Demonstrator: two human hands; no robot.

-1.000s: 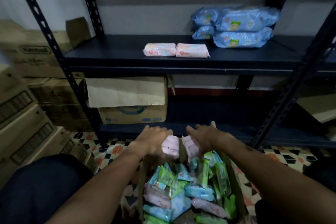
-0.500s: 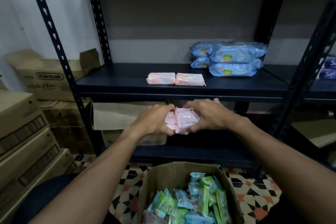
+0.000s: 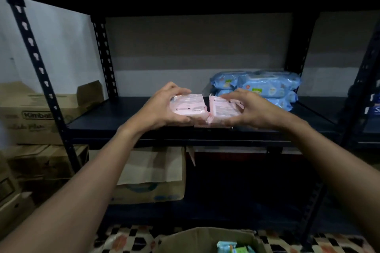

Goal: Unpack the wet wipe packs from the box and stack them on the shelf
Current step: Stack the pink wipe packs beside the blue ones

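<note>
Two pink wet wipe packs, held side by side just above the front of the dark shelf board [image 3: 102,117]. My left hand [image 3: 162,107] grips the left pink pack [image 3: 188,107], fingers curled over its far edge and thumb beneath. My right hand [image 3: 253,109] grips the right pink pack [image 3: 224,108] the same way. The inner ends of the two packs meet between my hands, and both printed faces tilt toward me. More pink wrapper shows just below them at the shelf's front; I cannot tell whether the held packs touch it.

Behind my right hand, toward the back of the same shelf, is a stack of blue packs [image 3: 265,86]. Below, at the lower edge of the view, the open box [image 3: 205,238] stands on the patterned floor [image 3: 127,238] with green and blue packs [image 3: 232,249] showing inside. A second carton [image 3: 152,181] sits on the lower shelf level, and brown cartons [image 3: 37,115] are piled to the left of the rack.
</note>
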